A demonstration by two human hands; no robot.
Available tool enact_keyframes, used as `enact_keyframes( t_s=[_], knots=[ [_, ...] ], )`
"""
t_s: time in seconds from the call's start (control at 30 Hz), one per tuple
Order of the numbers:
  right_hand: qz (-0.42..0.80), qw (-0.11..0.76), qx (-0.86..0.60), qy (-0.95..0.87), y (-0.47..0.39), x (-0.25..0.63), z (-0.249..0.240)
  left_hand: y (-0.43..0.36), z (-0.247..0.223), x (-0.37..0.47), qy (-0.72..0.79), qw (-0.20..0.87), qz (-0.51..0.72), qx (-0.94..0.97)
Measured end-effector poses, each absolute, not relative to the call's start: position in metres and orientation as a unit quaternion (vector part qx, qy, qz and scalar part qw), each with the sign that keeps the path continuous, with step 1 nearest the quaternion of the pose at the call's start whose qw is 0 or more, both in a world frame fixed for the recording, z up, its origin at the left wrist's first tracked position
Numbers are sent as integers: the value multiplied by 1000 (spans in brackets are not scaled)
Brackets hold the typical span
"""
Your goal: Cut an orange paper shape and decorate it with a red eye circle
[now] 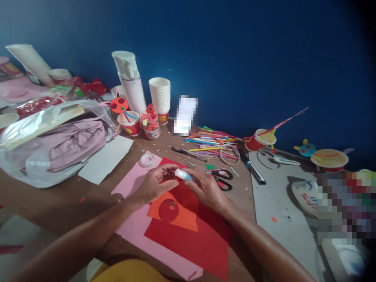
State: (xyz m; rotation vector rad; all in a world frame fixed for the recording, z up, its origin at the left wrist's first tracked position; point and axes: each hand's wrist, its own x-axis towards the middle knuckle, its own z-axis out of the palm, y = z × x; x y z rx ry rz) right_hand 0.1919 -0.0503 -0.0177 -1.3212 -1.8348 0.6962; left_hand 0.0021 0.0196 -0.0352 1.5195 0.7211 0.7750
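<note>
A small white-and-blue tube (182,174), which looks like a glue stick, is in my right hand (207,188), its white end pointing left. My left hand (160,182) is at that white end, fingers curved and thumb apart; the fingertips are close to the tube, and I cannot tell if they touch it. Under my hands lies an orange paper piece (188,219) bearing a dark red paper circle (169,211) with drawn lashes. Red paper (194,246) and pink paper (136,231) lie beneath. Black-handled scissors (225,180) rest beyond my right hand.
A tape roll (147,159) sits on the pink paper. Coloured sticks (211,139), a ring (230,154) and a black marker (252,167) lie farther back. Stacked paper cups (160,96) and a white flask (131,82) stand near the blue wall. A plastic bag (38,172) is at left.
</note>
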Motion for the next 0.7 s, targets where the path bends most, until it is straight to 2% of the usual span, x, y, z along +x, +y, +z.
enact_keyframes(
  t_s=[0.3,0.57,0.7],
  knots=[
    [308,369,-572,-665,-57,185,-22,9,-30,7,335,677,324,570],
    [382,525,-484,-586,-62,175,-26,7,-31,9,309,762,320,471],
    [339,573,-482,-569,-65,182,-22,6,-25,5,273,781,260,498]
  ],
)
